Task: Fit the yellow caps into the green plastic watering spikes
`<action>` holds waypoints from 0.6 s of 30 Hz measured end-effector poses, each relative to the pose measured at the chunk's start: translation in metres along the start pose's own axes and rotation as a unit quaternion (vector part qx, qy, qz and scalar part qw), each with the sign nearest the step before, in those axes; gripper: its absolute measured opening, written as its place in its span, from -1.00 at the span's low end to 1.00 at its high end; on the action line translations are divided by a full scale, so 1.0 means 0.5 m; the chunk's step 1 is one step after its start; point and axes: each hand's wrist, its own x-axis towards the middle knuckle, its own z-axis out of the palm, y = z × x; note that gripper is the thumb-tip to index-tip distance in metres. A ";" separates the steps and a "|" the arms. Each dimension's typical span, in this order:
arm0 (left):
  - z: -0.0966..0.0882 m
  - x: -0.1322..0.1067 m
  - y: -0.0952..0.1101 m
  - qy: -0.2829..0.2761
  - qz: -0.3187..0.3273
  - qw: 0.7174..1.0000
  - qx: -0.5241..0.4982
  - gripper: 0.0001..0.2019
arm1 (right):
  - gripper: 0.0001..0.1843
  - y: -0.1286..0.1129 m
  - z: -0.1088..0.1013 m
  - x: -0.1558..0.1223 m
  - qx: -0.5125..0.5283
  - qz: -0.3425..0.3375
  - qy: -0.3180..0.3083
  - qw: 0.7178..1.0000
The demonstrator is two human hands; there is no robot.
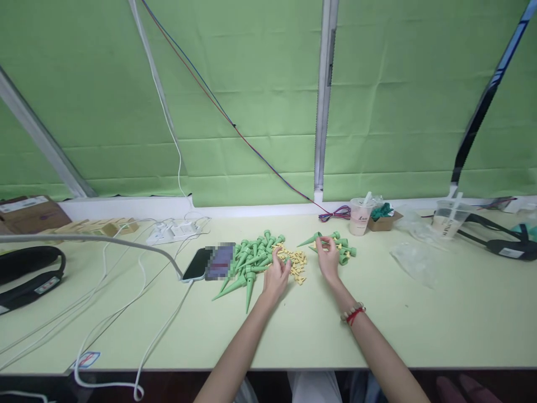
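My left hand (277,277) is at the right edge of a heap of green plastic spikes (247,263), its fingers curled. Between its finger and thumb shows a green plastic piece (287,261), mostly hidden. Small yellow plastic pieces (298,264) lie scattered between my two hands. My right hand (328,260) reaches over a smaller group of green spikes (344,251), some with yellow parts. Its fingertips are closed at the head of a green spike (309,240) that points left; the grip is partly hidden.
Two phones, one dark (197,264) and one blurred (220,261), lie left of the heap. White cables (145,280) and a power strip (174,231) are farther left. Drink cups (359,217), a small cardboard box (382,222) and plastic bags (413,260) stand or lie at right.
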 end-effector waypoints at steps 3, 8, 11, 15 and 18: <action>-0.002 -0.009 0.005 0.042 0.022 0.999 0.022 -0.55 | -0.74 0.015 -0.014 0.004 -0.144 -0.031 -0.005 0.989; -0.035 -0.068 -0.003 0.133 0.055 0.987 0.065 -0.73 | -0.85 0.043 -0.021 -0.005 -0.326 -0.024 -0.096 0.940; -0.069 -0.119 -0.030 0.145 0.094 0.975 0.137 -0.80 | -0.88 0.050 -0.020 -0.006 -0.366 -0.026 -0.128 0.921; -0.104 -0.163 -0.082 0.139 0.043 0.965 0.218 -0.79 | -0.87 0.053 -0.019 -0.004 -0.384 -0.030 -0.137 0.913; -0.113 -0.171 -0.112 0.140 -0.018 0.972 0.187 -0.80 | -0.79 0.058 -0.024 0.001 -0.365 -0.016 -0.086 0.927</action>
